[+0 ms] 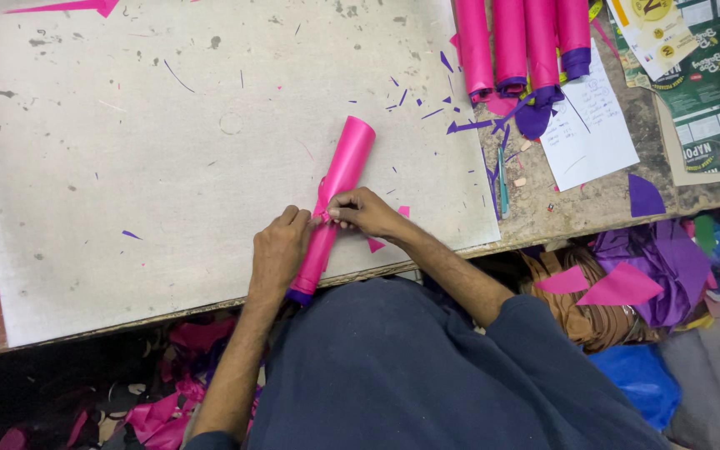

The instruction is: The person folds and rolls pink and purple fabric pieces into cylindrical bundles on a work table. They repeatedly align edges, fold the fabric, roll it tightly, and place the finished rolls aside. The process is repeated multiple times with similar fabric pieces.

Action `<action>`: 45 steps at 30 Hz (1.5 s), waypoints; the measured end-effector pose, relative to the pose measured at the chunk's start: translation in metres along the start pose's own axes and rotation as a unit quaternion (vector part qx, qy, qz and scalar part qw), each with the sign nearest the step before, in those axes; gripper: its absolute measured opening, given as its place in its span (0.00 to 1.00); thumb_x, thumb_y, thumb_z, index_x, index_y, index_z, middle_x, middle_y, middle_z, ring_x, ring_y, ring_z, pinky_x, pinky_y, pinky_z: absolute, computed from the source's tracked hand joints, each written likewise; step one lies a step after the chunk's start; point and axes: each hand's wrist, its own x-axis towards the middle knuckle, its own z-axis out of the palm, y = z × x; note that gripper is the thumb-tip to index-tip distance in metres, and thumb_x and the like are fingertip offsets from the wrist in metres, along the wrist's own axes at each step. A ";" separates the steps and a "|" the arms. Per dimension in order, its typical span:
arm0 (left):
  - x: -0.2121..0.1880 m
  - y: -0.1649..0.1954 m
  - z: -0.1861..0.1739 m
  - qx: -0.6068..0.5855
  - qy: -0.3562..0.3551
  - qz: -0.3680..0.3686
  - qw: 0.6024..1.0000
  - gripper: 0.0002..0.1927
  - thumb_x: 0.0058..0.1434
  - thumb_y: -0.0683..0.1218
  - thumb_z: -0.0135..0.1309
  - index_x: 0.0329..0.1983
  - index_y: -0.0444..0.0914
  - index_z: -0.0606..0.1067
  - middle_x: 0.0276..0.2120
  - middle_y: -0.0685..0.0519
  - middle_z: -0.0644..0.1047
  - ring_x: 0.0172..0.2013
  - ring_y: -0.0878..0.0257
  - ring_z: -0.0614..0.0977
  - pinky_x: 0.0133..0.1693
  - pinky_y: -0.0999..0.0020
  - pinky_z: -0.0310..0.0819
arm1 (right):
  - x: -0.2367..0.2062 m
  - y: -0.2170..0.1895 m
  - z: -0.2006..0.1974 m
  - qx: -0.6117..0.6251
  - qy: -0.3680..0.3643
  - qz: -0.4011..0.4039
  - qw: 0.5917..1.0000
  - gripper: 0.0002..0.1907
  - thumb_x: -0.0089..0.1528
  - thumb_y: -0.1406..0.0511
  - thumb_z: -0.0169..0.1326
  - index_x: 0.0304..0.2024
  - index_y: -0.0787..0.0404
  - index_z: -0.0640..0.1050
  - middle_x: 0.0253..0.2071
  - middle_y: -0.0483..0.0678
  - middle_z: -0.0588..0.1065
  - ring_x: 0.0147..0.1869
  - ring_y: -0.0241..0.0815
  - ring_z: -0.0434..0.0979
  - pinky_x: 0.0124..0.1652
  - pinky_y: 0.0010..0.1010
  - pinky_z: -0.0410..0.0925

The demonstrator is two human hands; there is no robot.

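Paper roll [339, 190] hot pink, purple lining at its near end; four rolls [523, 42] at the table's far edge same pink, purple showing at their ends. Table sheet [168, 167] off-white, speckled grey, with purple slivers [460, 125]. Floor scraps [664, 262] purple and pink; person's shirt [427, 375] dark navy.

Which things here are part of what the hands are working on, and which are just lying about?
In hand: pink paper roll, left hand, right hand.
Lying about: finished pink rolls, handwritten white sheet, purple scraps, green printed cartons.
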 end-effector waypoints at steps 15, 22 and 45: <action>0.008 -0.028 0.022 0.109 -0.029 0.213 0.971 0.05 0.63 0.43 0.54 0.34 0.36 0.75 0.31 0.51 0.77 0.26 0.62 0.80 0.25 0.65 0.76 | -0.002 -0.002 -0.003 0.004 0.005 -0.032 0.999 0.08 0.68 0.67 0.55 0.39 0.64 0.83 0.28 0.42 0.76 0.30 0.27 0.70 0.31 0.21 0.65; -0.002 -0.048 0.013 0.075 -0.058 0.080 0.992 0.10 0.63 0.47 0.54 0.30 0.37 0.78 0.29 0.51 0.79 0.28 0.57 0.81 0.26 0.61 0.74 | -0.008 -0.004 0.000 -0.197 0.200 -0.165 0.945 0.05 0.64 0.70 0.57 0.40 0.66 0.82 0.35 0.47 0.79 0.35 0.30 0.81 0.35 0.26 0.76; 0.221 -0.130 -0.008 -0.156 0.039 0.146 0.976 0.32 0.72 0.55 0.61 0.67 0.30 0.66 0.62 0.34 0.74 0.64 0.43 0.77 0.67 0.49 0.66 | -0.215 0.183 0.278 -0.216 0.490 0.179 0.826 0.17 0.62 0.67 0.56 0.53 0.65 0.75 0.52 0.61 0.72 0.55 0.65 0.75 0.53 0.48 0.70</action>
